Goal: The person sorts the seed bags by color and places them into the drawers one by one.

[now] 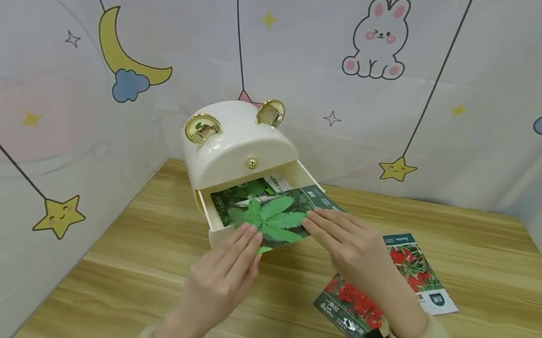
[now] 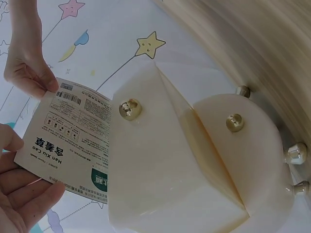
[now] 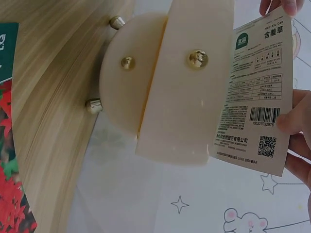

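Both hands pinch a seed packet with a green leaf picture (image 1: 277, 220), tilted over the open drawer (image 1: 217, 238) of a white rounded box (image 1: 235, 131). My left hand (image 1: 223, 280) has its near left corner, fingers on the picture side. On the right edge, my right hand (image 1: 352, 245) grips with its fingers on top; its thumb (image 3: 291, 119) presses the printed back near the barcode in the right wrist view. That white back (image 2: 73, 131) also shows in the left wrist view, partly hidden behind the drawer front. Another green packet (image 1: 230, 195) lies inside the drawer.
Two packets with red flowers, one nearer (image 1: 353, 304) and one farther (image 1: 430, 290), lie on the wooden table (image 1: 129, 264), partly under the right forearm. Gold ears (image 1: 271, 113) top the box. A cartoon-printed cloth (image 1: 314, 57) stands behind and at the sides.
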The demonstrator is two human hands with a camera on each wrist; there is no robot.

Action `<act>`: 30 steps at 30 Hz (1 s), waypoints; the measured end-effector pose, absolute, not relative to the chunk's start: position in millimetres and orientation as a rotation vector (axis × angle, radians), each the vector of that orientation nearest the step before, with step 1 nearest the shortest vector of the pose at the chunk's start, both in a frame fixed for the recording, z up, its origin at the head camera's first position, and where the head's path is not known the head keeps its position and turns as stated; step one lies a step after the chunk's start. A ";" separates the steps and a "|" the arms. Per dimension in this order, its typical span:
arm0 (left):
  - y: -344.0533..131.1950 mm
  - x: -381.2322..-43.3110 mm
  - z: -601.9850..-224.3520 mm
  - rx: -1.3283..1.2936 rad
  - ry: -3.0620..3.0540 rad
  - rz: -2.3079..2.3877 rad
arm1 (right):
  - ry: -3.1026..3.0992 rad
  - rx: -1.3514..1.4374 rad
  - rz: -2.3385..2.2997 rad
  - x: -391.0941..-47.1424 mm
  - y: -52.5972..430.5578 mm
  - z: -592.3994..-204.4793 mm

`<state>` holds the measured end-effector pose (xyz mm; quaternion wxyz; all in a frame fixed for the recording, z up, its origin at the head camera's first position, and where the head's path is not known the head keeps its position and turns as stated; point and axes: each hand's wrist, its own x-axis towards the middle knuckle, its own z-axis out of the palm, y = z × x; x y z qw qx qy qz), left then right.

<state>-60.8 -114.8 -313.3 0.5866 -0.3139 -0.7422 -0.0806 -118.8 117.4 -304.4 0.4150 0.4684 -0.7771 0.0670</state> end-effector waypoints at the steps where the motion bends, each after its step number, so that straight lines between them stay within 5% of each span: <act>1: -116.3 -61.6 -314.2 -0.724 -1.742 -0.187 | -1.962 1.179 0.172 -120.6 115.8 -304.2; 30: -135.9 -85.1 -333.7 -0.595 -1.930 -0.195 | -2.100 1.151 0.067 -150.6 91.2 -311.4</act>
